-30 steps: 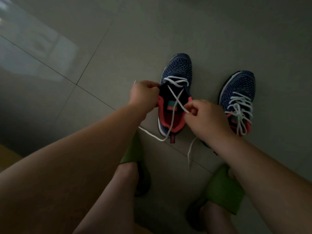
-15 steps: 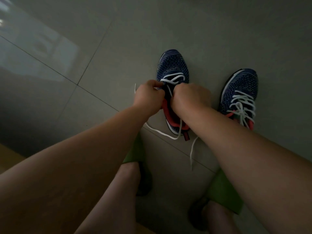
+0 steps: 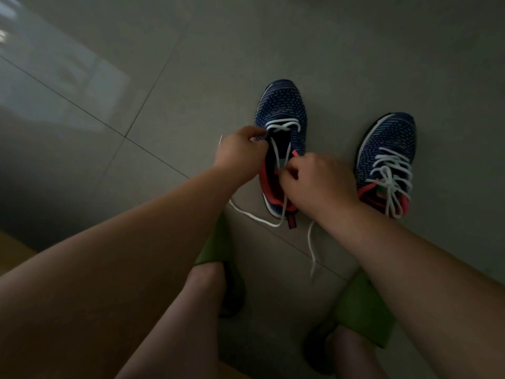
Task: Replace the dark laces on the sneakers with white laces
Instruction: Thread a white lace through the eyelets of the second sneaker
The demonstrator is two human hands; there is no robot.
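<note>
Two navy knit sneakers with red collars stand on the floor. The left sneaker (image 3: pixel 284 105) has a white lace (image 3: pixel 282 124) through its front eyelets only. One loose end trails back over the heel onto the floor, and another lies below my right wrist. My left hand (image 3: pixel 240 153) grips the sneaker's left eyelet edge. My right hand (image 3: pixel 314 181) pinches at the right side of the opening near a red loop; what its fingertips hold is hidden. The right sneaker (image 3: pixel 388 143) carries a full white lacing, tied.
Grey floor tiles (image 3: pixel 191 64) with grout lines spread all round, with a pale reflection at the upper left. My bare legs and green slippers (image 3: pixel 360 310) are below the sneakers. A wooden edge (image 3: pixel 13 250) shows at the lower left.
My right hand has drawn back from over the sneaker's tongue to its right side, uncovering the opening. The left hand has kept its grip, and the sneaker has shifted slightly.
</note>
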